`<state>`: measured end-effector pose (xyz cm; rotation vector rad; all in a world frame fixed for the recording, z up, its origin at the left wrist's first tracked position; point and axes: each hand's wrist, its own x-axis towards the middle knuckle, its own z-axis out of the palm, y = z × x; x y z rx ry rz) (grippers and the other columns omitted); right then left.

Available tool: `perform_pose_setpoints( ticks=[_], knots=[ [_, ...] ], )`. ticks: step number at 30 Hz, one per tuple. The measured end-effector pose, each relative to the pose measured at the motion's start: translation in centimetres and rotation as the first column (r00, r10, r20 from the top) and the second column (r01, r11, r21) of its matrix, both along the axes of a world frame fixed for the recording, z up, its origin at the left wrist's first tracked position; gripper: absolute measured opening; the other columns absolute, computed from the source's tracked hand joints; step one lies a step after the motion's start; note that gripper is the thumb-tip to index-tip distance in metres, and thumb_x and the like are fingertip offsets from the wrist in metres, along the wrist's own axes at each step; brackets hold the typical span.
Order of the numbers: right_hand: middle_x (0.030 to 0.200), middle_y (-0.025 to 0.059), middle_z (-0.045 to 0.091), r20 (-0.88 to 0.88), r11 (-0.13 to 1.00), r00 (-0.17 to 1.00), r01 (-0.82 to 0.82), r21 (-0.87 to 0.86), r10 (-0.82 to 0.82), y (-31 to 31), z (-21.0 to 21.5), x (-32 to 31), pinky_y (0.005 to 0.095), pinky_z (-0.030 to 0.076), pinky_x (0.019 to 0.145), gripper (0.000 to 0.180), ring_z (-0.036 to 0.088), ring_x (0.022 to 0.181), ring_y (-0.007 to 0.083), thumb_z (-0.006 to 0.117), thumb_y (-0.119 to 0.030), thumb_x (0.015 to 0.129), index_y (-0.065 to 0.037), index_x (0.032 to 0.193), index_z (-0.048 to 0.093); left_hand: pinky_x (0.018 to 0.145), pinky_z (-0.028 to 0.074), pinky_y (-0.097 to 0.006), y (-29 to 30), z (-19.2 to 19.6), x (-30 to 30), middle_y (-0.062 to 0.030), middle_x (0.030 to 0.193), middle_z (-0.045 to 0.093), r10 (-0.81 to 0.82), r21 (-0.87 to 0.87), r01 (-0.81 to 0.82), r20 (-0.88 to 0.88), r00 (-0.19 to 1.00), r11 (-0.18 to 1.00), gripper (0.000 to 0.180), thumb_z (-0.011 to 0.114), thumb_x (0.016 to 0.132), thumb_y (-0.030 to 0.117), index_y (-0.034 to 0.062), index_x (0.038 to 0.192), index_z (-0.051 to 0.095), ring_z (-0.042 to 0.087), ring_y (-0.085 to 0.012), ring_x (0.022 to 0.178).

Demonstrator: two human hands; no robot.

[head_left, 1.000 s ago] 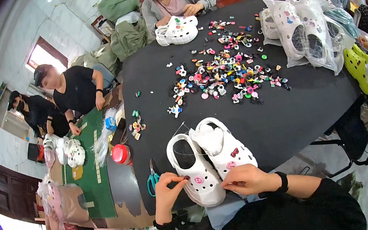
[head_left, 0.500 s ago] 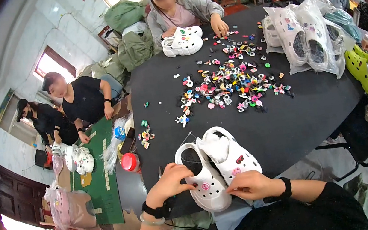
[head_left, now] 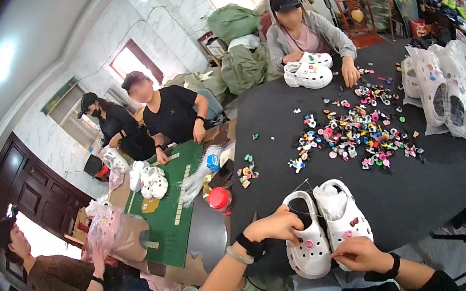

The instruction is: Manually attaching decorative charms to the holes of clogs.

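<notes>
On the left side of the big black table [head_left: 429,202], a green mat [head_left: 171,212] is lying with some small white shoes on it, and a pot with a red lid [head_left: 220,199] is standing just beside the mat.

Next, the person's left hand [head_left: 276,226] is resting on the left white clog [head_left: 308,234]. Its fingers are curled and pressing on the top edge of that shoe, near the opening. Whether they are pinching something small there, I cannot tell.

The right white clog [head_left: 342,213] is lying right against the first one, side by side and touching. Both shoes are pointing their toes back at the person, and their long way is running from the person out toward the middle of the table. Little pink charms are sitting on both.

The right hand [head_left: 360,253] is sitting at the toe end of the right clog, fingers bent in and touching it. So each hand is nearer to its own shoe.

Farther out and to the right, a heap of small colourful charms [head_left: 355,135] is lying well apart from both hands. The right hand is the nearer one to it.
</notes>
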<state>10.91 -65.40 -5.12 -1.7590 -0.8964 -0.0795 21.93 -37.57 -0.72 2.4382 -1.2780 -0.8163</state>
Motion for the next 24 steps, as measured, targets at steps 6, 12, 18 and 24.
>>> perform_pose_setpoints(
  ticks=[6, 12, 18, 24],
  knots=[
    [0.075, 0.0083, 0.065, -0.042, 1.000, 0.999, -0.007, 0.017, 0.008, -0.4, 0.1, -0.5, 0.0321, 0.050, 0.060, 0.012, 0.064, 0.065, 0.0238, 0.072, -0.005, 0.078, -0.006, 0.090, 0.071, 0.089, 0.032, -0.038, -0.2, -0.7, -1.3, -0.0090, 0.080, 0.064, 0.069, -0.003, -0.068, 0.055, 0.996, 0.998, 0.027, 0.077, 0.069, 0.031, 0.0096, 0.084, 0.069, 0.059, -0.0254, 0.090],
    [0.084, 0.0096, 0.068, -0.059, 0.998, 0.998, 0.039, 0.046, -0.036, -0.5, -1.0, -0.1, 0.0306, 0.051, 0.064, 0.010, 0.066, 0.072, 0.0216, 0.071, -0.004, 0.081, -0.004, 0.092, 0.070, 0.094, 0.033, -0.040, 1.0, 0.1, -1.9, -0.0091, 0.089, 0.066, 0.065, -0.060, -0.056, 0.155, 0.986, 0.997, 0.035, 0.076, 0.074, 0.034, 0.0076, 0.094, 0.067, 0.059, -0.0254, 0.096],
    [0.087, 0.0064, 0.068, -0.077, 0.983, 0.988, 0.139, 0.117, -0.131, -3.3, 0.3, 0.4, 0.0247, 0.047, 0.061, 0.013, 0.062, 0.069, 0.0124, 0.068, 0.000, 0.082, -0.002, 0.095, 0.068, 0.089, 0.045, -0.036, 2.0, 2.6, -5.0, -0.0085, 0.104, 0.064, 0.471, -0.496, -0.365, 0.102, 0.876, 0.787, 0.032, 0.078, 0.074, 0.013, 0.0060, 0.102, 0.064, 0.060, -0.0255, 0.099],
    [0.093, 0.0025, 0.064, -0.234, 0.925, 0.903, 0.378, 0.034, -0.361, -6.5, -1.5, 0.6, 0.0214, 0.045, 0.060, 0.022, 0.055, 0.067, 0.0064, 0.069, -0.003, 0.084, -0.005, 0.106, 0.065, 0.076, 0.048, -0.030, 1.9, -0.9, -10.5, -0.0071, 0.091, 0.066, 0.858, -0.685, -0.664, -0.108, 0.502, 0.302, 0.019, 0.073, 0.078, 0.002, 0.0018, 0.095, 0.065, 0.061, -0.0174, 0.084]
  ],
)
